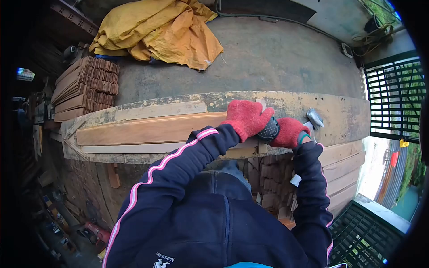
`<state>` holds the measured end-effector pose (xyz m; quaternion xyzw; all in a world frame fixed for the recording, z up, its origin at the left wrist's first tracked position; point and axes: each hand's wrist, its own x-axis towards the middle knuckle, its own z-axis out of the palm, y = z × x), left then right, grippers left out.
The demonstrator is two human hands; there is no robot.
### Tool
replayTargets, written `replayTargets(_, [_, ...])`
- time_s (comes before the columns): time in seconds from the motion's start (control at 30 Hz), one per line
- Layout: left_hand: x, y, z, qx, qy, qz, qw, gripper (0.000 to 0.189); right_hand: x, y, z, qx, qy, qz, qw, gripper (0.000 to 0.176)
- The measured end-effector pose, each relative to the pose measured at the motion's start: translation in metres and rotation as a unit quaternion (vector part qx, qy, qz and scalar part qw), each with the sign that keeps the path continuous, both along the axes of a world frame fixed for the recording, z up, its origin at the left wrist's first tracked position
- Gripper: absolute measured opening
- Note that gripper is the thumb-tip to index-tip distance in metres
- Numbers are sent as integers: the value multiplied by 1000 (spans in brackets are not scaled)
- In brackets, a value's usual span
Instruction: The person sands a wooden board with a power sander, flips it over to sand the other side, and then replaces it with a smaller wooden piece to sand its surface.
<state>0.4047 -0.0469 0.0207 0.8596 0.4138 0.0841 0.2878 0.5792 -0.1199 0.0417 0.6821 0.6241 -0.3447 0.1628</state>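
Note:
Both hands wear red knit gloves and meet over the right half of the workbench. My left hand [246,117] is curled, its fingers at the upper edge of a dark rounded tool [270,130] dotted with pale holes or specks. From the right, my right hand [288,132] is wrapped around the same tool; its body is mostly hidden by the gloves. A long brown board [152,130] lies along the bench, its right end passing under my left hand. A silvery crumpled-looking piece [315,117] is just right of my right hand.
The worn bench top [342,111] runs across the view. Thin strips flank the board, including a pale strip [161,110] behind it. Stacked wooden slats [89,85] are at left, a yellow tarp [165,31] beyond. A green metal grille [395,96] borders the right.

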Motion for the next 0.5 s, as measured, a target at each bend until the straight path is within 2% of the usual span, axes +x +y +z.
replayTargets(0.07, [-23,6,5,0,20,47,999,56,-15,18,0,16,12,42,999,39])
replayTargets(0.13, [-57,14,-4,56,-19,72,996,52,-46,41,9,23,27,69,997,38])
replayTargets(0.23, [-114,20,-4,37,-13,150,988,48,-98,77,6,-6,26,152,988,36])
replayTargets(0.3, [-147,19,-10,58,-36,182,981,45,-110,78,-58,125,82,213,966,32])
replayTargets(0.33, [-160,18,-11,79,-28,183,980,44,-118,78,-63,124,82,215,965,32])
replayTargets(0.4, [-163,18,-13,104,-21,184,977,43,-126,79,-72,149,103,196,964,30])
replayTargets(0.47, [-153,17,-14,117,-43,180,976,41,-103,76,-89,136,93,205,965,31])
replayTargets(0.5, [-141,15,-15,118,-44,184,975,41,-100,83,-49,78,76,203,973,31])
